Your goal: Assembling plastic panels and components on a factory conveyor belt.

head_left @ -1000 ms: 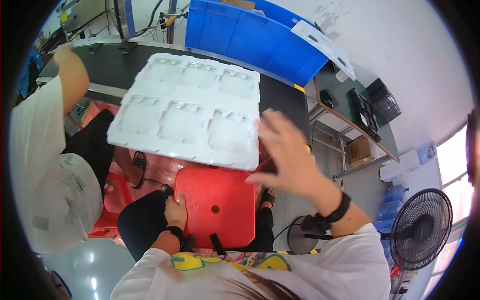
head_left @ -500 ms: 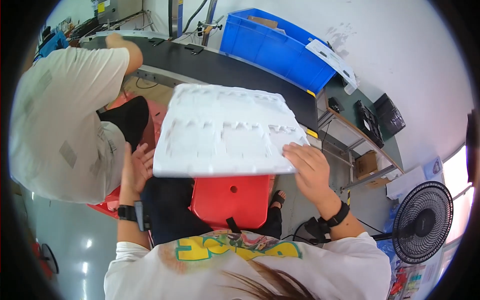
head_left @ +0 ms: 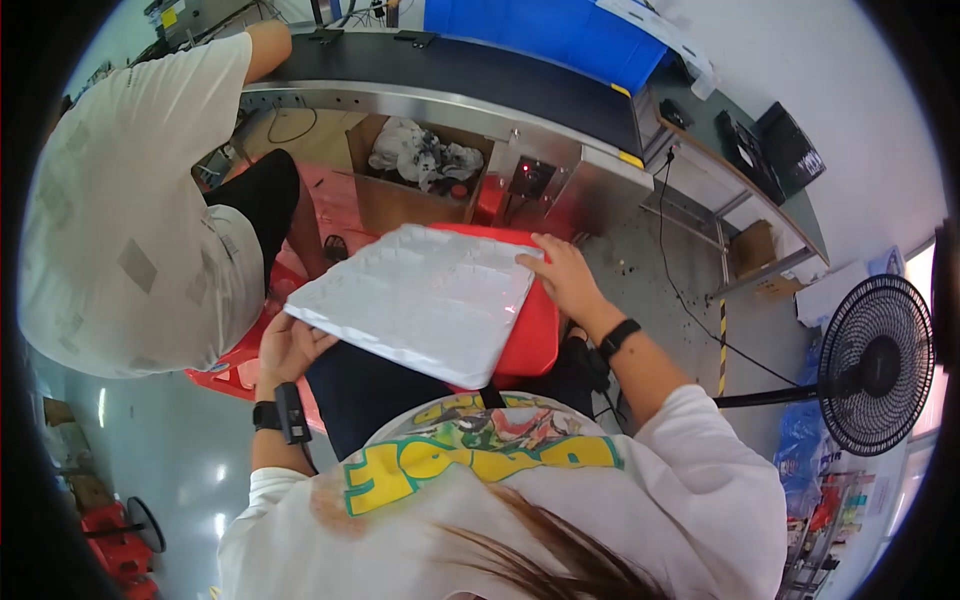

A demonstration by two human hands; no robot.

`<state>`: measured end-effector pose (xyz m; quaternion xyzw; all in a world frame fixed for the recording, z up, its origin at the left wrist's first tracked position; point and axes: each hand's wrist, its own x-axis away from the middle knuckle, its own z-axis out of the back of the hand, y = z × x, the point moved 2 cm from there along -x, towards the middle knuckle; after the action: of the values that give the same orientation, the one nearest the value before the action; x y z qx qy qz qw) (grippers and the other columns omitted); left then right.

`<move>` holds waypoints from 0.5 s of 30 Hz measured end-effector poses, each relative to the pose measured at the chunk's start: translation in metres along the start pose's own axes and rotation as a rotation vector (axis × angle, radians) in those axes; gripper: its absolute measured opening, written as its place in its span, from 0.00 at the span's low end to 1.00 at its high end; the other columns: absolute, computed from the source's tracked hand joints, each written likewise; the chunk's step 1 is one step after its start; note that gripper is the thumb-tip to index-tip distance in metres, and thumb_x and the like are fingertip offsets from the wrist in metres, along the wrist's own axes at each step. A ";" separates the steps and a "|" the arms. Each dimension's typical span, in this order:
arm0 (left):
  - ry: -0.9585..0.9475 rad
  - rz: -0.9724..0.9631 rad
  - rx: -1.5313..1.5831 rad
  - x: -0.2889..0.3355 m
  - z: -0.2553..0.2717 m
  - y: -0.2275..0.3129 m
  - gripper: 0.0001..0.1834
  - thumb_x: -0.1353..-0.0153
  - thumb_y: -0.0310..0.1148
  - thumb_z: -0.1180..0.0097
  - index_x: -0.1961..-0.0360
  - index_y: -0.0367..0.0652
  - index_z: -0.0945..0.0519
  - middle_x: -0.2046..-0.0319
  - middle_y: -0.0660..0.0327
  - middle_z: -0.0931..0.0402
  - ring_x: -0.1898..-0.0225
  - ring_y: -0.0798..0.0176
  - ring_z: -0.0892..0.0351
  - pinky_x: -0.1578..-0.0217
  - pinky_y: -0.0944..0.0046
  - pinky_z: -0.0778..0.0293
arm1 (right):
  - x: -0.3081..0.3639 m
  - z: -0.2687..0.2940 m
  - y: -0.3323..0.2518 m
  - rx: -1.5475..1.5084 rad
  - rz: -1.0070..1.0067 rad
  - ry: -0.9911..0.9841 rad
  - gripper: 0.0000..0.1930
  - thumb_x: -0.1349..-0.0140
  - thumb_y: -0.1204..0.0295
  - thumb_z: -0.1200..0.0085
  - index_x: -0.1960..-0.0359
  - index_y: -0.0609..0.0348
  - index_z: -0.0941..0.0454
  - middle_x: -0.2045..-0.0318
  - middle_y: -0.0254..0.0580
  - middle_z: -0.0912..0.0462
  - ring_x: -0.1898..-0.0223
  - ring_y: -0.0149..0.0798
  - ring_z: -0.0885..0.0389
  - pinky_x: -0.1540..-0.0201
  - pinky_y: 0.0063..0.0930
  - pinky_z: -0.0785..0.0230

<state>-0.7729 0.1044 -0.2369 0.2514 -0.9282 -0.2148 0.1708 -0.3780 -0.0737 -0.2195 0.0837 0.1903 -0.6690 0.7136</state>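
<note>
A white moulded plastic tray (head_left: 420, 300) with shallow recesses lies tilted and turned askew in front of my body, over my lap and a red stool (head_left: 535, 345). My right hand (head_left: 568, 278) grips its far right edge, thumb and fingers at the rim. At the near left corner my left hand (head_left: 290, 350) holds the tray, with the fingers partly hidden by its edge. Whether the tray touches the stool beneath it I cannot tell.
A co-worker (head_left: 150, 220) sits close on my left. Ahead runs a black conveyor belt (head_left: 480, 80), with a cardboard box (head_left: 410, 205) holding crumpled bags below it. A blue bin (head_left: 540, 40) stands behind. On the right are a green-topped table (head_left: 780, 210) and a black fan (head_left: 880, 365).
The tray has come down and nearer to me, turning askew. My left hand, open beside it before, now has hold of its corner. The view has tipped downward.
</note>
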 end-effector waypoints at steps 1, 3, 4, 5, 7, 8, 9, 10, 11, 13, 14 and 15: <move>0.007 0.025 -0.009 -0.003 -0.010 -0.012 0.25 0.36 0.41 0.67 0.44 0.36 0.37 0.44 0.50 0.36 0.42 0.48 0.37 0.43 0.45 0.39 | 0.008 -0.013 0.019 0.057 -0.054 -0.100 0.23 0.50 0.79 0.53 0.51 0.41 0.28 0.46 0.48 0.33 0.43 0.50 0.36 0.42 0.44 0.42; 0.085 0.102 0.076 -0.012 -0.008 -0.042 0.26 0.38 0.40 0.67 0.42 0.36 0.38 0.44 0.50 0.35 0.43 0.48 0.36 0.44 0.45 0.39 | 0.029 -0.028 0.042 0.110 -0.111 -0.197 0.24 0.49 0.78 0.54 0.49 0.39 0.30 0.46 0.50 0.34 0.45 0.52 0.35 0.44 0.42 0.40; 0.079 0.167 0.060 -0.014 -0.016 -0.057 0.27 0.40 0.39 0.66 0.42 0.34 0.38 0.44 0.49 0.35 0.43 0.47 0.36 0.44 0.47 0.39 | 0.038 -0.032 0.054 -0.012 -0.341 -0.191 0.25 0.47 0.77 0.54 0.46 0.40 0.32 0.46 0.52 0.34 0.46 0.53 0.34 0.45 0.40 0.38; 0.034 0.213 0.041 -0.016 -0.017 -0.073 0.27 0.38 0.42 0.66 0.44 0.33 0.36 0.47 0.47 0.32 0.46 0.48 0.32 0.46 0.49 0.36 | 0.044 -0.033 0.059 -0.133 -0.573 -0.184 0.25 0.46 0.76 0.54 0.44 0.42 0.34 0.46 0.54 0.34 0.47 0.54 0.33 0.45 0.38 0.37; -0.028 0.370 0.088 -0.020 -0.018 -0.094 0.29 0.37 0.48 0.66 0.48 0.32 0.32 0.53 0.46 0.28 0.53 0.50 0.26 0.51 0.51 0.31 | 0.046 -0.036 0.054 -0.181 -0.648 -0.152 0.25 0.44 0.69 0.51 0.42 0.49 0.37 0.46 0.58 0.35 0.47 0.54 0.33 0.45 0.38 0.38; -0.022 0.378 0.092 -0.022 -0.017 -0.102 0.29 0.37 0.48 0.66 0.48 0.32 0.32 0.53 0.46 0.28 0.53 0.50 0.26 0.51 0.51 0.31 | 0.041 -0.033 0.036 -0.243 -0.522 -0.118 0.27 0.44 0.65 0.50 0.42 0.53 0.39 0.45 0.57 0.36 0.46 0.54 0.34 0.45 0.39 0.39; 0.108 0.411 -0.116 -0.026 -0.012 -0.108 0.29 0.38 0.50 0.63 0.51 0.30 0.32 0.58 0.47 0.26 0.58 0.51 0.24 0.57 0.54 0.28 | 0.036 -0.030 0.017 -0.305 -0.396 -0.085 0.30 0.44 0.60 0.49 0.41 0.58 0.40 0.44 0.57 0.36 0.46 0.53 0.34 0.44 0.39 0.40; 0.232 0.443 -0.323 -0.031 -0.008 -0.114 0.30 0.38 0.51 0.60 0.54 0.28 0.31 0.62 0.47 0.24 0.62 0.52 0.22 0.62 0.56 0.25 | 0.037 -0.032 -0.004 -0.300 -0.440 -0.246 0.38 0.47 0.52 0.48 0.40 0.62 0.44 0.43 0.59 0.39 0.45 0.56 0.36 0.44 0.42 0.41; 0.230 0.461 -0.323 -0.035 -0.017 -0.118 0.30 0.38 0.51 0.60 0.54 0.28 0.31 0.62 0.47 0.24 0.62 0.52 0.22 0.62 0.56 0.25 | 0.043 -0.042 -0.018 -0.259 -0.442 -0.399 0.40 0.47 0.50 0.49 0.39 0.62 0.46 0.42 0.60 0.40 0.44 0.57 0.37 0.44 0.45 0.42; 0.361 0.455 -1.085 -0.044 -0.028 -0.117 0.31 0.43 0.51 0.51 0.58 0.25 0.29 0.66 0.50 0.23 0.67 0.54 0.20 0.68 0.63 0.24 | 0.057 -0.059 -0.046 -0.223 -0.458 -0.564 0.42 0.48 0.48 0.49 0.38 0.63 0.48 0.42 0.61 0.41 0.44 0.59 0.38 0.45 0.48 0.42; 0.389 0.389 -1.275 -0.055 -0.024 -0.120 0.29 0.45 0.48 0.47 0.61 0.25 0.27 0.66 0.45 0.23 0.67 0.51 0.20 0.69 0.61 0.24 | 0.060 -0.065 -0.058 -0.100 -0.466 -0.577 0.42 0.49 0.47 0.49 0.38 0.61 0.48 0.41 0.61 0.43 0.43 0.59 0.39 0.46 0.50 0.42; 0.387 0.402 -1.271 -0.064 -0.020 -0.123 0.29 0.45 0.48 0.47 0.61 0.25 0.27 0.66 0.45 0.23 0.67 0.51 0.20 0.69 0.61 0.24 | 0.063 -0.068 -0.065 0.023 -0.470 -0.591 0.43 0.50 0.46 0.48 0.38 0.59 0.48 0.41 0.62 0.44 0.43 0.60 0.40 0.47 0.53 0.42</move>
<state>-0.6643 0.0364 -0.2930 -0.0406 -0.6036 -0.6323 0.4840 -0.4513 -0.1126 -0.2974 -0.1508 -0.0173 -0.8120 0.5636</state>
